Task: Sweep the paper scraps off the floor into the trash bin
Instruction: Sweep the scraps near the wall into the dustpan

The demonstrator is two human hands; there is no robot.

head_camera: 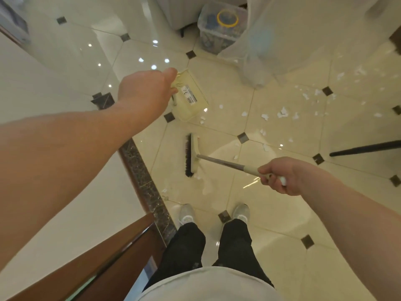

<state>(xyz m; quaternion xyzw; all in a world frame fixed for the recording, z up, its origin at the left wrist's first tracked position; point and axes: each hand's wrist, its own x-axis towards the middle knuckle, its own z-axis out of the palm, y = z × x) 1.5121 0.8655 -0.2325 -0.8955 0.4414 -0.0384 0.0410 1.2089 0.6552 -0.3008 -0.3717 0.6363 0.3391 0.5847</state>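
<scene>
Two tools are in play, one in each hand. At left, the person's left hand (147, 90) has its fingers curled around the top edge of a pale yellow dustpan (189, 97), which hangs tilted with its lip close to the glossy tiled floor (271, 192); thin moulded plastic, it should be light and stiff, best held by that handle end. A white barcode sticker (188, 94) on the pan carries print too small to read. Centre, the broom (192, 155) rests bristles-down beside a few scraps. Its grey shaft runs to the right hand (280, 175), closed around the cream grip. Farther right, torn paper scraps (282, 112) lie scattered across the tiles: weightless, easily blown, likely to skid on the polish. No trash bin is identifiable.
</scene>
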